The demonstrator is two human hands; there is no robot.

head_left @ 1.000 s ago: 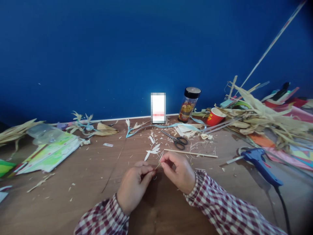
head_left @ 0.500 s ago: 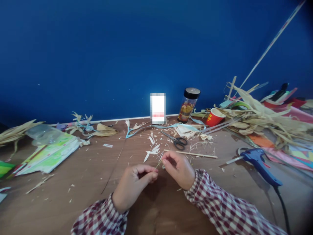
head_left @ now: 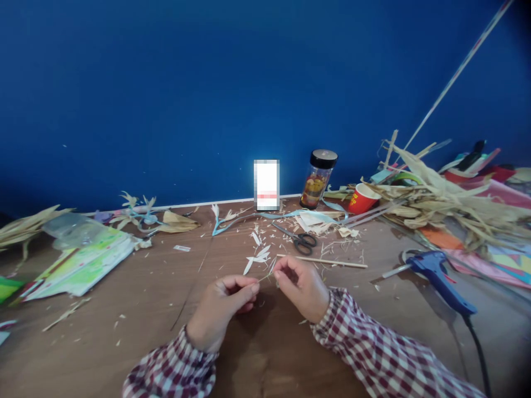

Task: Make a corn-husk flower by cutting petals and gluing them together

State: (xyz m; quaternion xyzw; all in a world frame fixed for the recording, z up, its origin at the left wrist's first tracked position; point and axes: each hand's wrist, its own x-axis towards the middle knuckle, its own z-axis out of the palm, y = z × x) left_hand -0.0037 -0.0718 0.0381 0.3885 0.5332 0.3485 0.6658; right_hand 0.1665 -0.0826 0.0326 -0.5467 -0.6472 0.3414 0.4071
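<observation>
Between my hands stretches a thin pale strip (head_left: 265, 277), apparently of dried corn husk. My left hand (head_left: 230, 301) pinches one end between thumb and fingertips. At the strip's other end, my right hand (head_left: 302, 288) is closed in a pinch, its fingertips partly hiding what they grip. Just beyond the hands lie white pointed husk petals (head_left: 259, 257) and scattered shreds. A thin wooden stick (head_left: 332, 261) rests on the table behind my right hand, and black-handled scissors (head_left: 305, 243) lie a little farther back.
A blue glue gun (head_left: 442, 276) with a black cord lies at right. Behind it are a heap of dried husks (head_left: 448, 204) and a red paper cup (head_left: 363, 199). A lidded jar (head_left: 317, 179) stands by the blue wall. Green-and-white packaging (head_left: 78, 265) lies at left.
My left hand has shifted slightly left, away from the right hand, and more of the strip shows between them. The right hand stays nearly in place.
</observation>
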